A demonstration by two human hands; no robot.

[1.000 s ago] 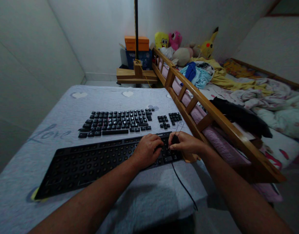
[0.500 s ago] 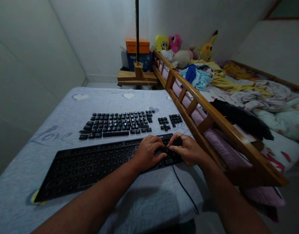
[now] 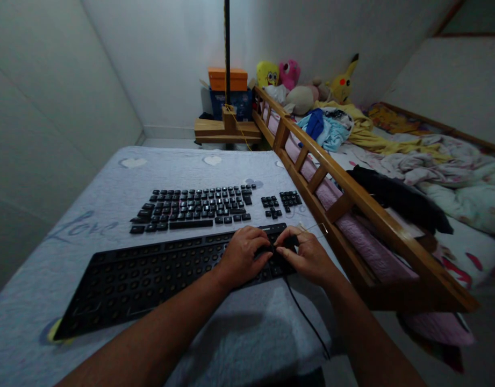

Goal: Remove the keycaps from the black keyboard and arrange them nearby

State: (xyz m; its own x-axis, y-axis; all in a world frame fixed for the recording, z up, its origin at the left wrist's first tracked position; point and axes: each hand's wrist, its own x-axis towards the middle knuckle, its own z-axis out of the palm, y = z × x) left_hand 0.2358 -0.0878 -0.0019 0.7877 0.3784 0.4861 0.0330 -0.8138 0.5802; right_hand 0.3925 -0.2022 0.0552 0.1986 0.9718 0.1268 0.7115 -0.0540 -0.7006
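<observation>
A black keyboard [image 3: 150, 274] lies slanted on the light blue cloth, most of its left part bare of keycaps, with rows of round switch mounts showing. My left hand [image 3: 247, 250] rests over its right part, thumb and fingers curled together at the number pad; whatever is between them is hidden. Beside it, my right hand [image 3: 306, 252] is closed, fingertips meeting the left ones on the pad. From the right hand stick out thin wire loops [image 3: 323, 229], apparently of a wire keycap puller. Removed keycaps [image 3: 194, 207] stand in keyboard order behind the keyboard.
Smaller groups of keycaps [image 3: 291, 200] sit at the back right. A black cable [image 3: 307, 320] runs off the front edge. Along the right side stands a wooden bed rail [image 3: 344, 177], with clothes and plush toys beyond. An orange box [image 3: 228, 79] is at the back.
My right hand has turned and its fingertips have moved slightly left, closer to the left hand's. The wire loops now point further right. My left hand stays nearly in place.
</observation>
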